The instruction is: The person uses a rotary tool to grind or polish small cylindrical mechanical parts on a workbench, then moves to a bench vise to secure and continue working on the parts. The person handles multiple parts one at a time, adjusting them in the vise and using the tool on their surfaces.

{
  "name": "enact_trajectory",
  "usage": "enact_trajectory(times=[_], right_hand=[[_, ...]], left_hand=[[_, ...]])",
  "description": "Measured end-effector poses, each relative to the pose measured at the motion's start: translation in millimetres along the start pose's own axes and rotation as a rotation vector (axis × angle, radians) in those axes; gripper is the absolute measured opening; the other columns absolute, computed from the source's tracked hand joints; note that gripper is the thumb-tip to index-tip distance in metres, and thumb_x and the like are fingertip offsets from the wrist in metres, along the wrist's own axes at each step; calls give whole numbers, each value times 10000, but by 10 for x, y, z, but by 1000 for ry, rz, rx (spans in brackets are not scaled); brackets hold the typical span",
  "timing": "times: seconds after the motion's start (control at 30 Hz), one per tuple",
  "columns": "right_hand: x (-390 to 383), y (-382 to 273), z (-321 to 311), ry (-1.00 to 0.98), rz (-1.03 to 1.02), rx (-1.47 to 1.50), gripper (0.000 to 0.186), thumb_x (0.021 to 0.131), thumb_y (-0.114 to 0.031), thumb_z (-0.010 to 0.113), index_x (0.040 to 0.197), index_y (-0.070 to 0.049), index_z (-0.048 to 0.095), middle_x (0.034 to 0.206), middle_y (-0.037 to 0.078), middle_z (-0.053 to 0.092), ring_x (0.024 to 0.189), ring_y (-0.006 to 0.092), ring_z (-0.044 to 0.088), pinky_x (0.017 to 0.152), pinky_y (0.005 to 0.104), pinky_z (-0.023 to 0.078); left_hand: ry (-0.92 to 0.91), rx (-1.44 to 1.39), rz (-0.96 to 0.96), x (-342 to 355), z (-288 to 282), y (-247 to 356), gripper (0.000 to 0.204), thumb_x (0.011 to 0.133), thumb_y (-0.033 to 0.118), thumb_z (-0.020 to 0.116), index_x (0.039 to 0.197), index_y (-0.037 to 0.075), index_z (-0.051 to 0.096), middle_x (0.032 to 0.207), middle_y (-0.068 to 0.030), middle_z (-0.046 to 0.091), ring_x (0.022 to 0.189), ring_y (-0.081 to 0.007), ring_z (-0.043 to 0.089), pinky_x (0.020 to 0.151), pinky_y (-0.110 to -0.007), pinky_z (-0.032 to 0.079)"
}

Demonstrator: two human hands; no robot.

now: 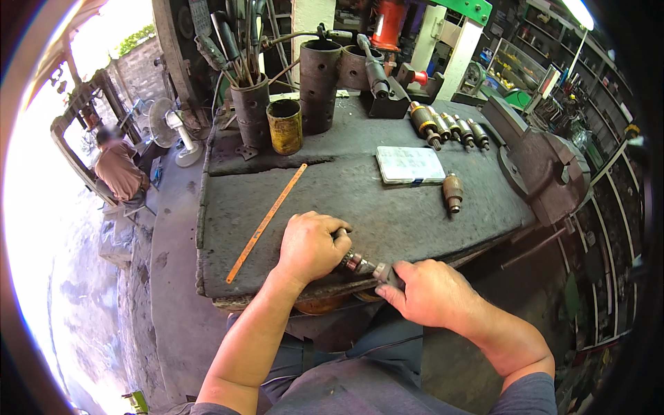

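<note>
Over the bench's front edge, my left hand [312, 247] is closed around one end of a shaft-like metal part [356, 263] that looks like a small motor armature, with a dark reddish band. The fingers hide much of that end. My right hand [434, 293] grips a grey cylindrical piece [389, 274] at the part's other end, thumb pressed along it. Whether the two pieces are joined cannot be made out. Left of my left hand, an orange hacksaw blade [267, 223] lies flat. A brownish armature [452, 193] stands beyond my right hand, beside a white lidded plastic box [411, 165].
Several armatures [443, 124] lie in a row at the back right, near a large bench vise [546, 173]. A yellow can [286, 128], a dark tool holder [250, 114] and a perforated metal tube [319, 86] stand at the back. A fan [163, 121] and a seated person [119, 164] are at left.
</note>
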State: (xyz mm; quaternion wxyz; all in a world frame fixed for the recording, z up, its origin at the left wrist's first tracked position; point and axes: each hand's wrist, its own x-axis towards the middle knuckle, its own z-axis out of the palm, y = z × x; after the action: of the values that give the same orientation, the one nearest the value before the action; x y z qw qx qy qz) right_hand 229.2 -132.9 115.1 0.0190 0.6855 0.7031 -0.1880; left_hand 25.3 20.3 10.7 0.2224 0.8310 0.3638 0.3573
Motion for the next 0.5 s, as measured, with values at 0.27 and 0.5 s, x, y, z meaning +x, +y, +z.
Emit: enact_trajectory(times=[0.27, 0.5], right_hand=[[21, -6, -25, -8, -22, -6, 570, 1106, -537, 679, 1084, 31, 718, 854, 280, 782, 841, 518, 780, 791, 605, 637], [37, -25, -37, -24, -12, -5, 567, 1100, -537, 687, 1081, 29, 722, 849, 276, 782, 847, 518, 780, 788, 605, 634]], left_hand=[[-14, 10, -29, -2, 6, -9, 212, 905, 231, 745, 974, 112, 905, 970, -92, 860, 974, -323, 759, 930, -490, 557], [6, 3, -9, -3, 8, 4, 212, 890, 170, 723, 969, 89, 902, 933, -121, 847, 934, -346, 748, 921, -488, 564]])
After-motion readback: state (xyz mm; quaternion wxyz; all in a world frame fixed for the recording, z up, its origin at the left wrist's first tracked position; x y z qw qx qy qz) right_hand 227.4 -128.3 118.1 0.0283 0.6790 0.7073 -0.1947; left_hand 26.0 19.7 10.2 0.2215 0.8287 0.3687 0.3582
